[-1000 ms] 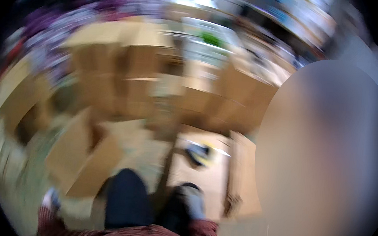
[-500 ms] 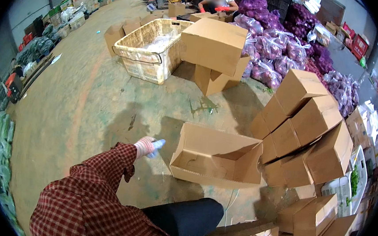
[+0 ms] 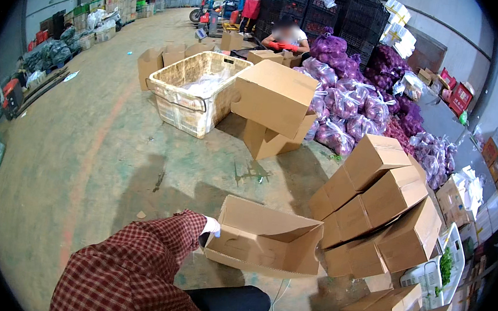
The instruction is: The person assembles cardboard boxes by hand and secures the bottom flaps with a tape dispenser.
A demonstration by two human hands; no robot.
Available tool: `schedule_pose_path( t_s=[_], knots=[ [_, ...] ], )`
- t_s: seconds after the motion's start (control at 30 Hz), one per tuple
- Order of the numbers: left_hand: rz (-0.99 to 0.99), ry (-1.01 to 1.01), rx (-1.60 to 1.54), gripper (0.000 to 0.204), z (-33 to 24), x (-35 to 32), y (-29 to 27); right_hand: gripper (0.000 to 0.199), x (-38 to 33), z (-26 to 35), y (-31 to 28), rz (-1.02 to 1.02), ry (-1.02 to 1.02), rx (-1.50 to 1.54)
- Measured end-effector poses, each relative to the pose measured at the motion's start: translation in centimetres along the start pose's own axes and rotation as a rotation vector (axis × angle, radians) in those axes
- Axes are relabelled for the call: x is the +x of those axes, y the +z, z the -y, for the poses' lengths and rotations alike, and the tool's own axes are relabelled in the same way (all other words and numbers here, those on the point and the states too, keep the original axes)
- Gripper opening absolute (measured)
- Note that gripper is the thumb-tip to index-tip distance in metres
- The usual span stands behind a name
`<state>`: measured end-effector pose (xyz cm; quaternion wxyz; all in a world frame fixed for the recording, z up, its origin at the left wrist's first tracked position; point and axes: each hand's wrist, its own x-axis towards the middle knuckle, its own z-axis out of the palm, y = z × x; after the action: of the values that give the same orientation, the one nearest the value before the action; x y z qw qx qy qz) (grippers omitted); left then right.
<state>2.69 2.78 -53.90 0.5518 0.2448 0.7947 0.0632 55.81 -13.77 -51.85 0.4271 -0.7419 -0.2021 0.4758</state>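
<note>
My left hand [image 3: 212,227], in a pale glove below a red checked sleeve, is at the left end of an open cardboard box [image 3: 263,266]. Its fingers curl over the box's rim, though they show only in part. The box rests on the floor in front of me, open side up, and its inside holds nothing that I can see. My right hand is out of view.
Stacked cardboard boxes [image 3: 367,211] lean to the right of the open one. Ahead stand a dirty white crate [image 3: 188,113] and another carton [image 3: 277,96]. Bagged purple onions [image 3: 347,102] are heaped beyond, near a seated person in red gloves [image 3: 284,46].
My left hand has gone from beside the box to its left rim. The view has tilted up, so the scene sits lower in the picture.
</note>
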Motion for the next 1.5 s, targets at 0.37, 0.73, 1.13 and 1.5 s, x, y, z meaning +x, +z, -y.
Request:
schedule_pose_path(
  t_s=[0.37,0.73,1.13,1.5],
  knots=[
    [-0.204,0.443,0.213,0.036,3.9,-11.6,0.0,0.024,-0.2,0.2,-0.3,0.010,-0.012,-0.042],
    [-0.560,1.397,-0.335,0.043,-11.2,-28.4,-26.0,0.021,-1.2,2.3,-1.0,0.042,0.018,0.007],
    [-0.156,0.926,-1.226,0.038,-23.0,-17.7,-18.8,0.029,-5.2,1.3,-1.1,0.029,-0.064,0.280],
    [0.455,0.623,-0.393,0.057,-15.5,-10.4,1.0,0.034,-5.5,0.5,-0.8,0.076,0.047,0.151]
  ],
)
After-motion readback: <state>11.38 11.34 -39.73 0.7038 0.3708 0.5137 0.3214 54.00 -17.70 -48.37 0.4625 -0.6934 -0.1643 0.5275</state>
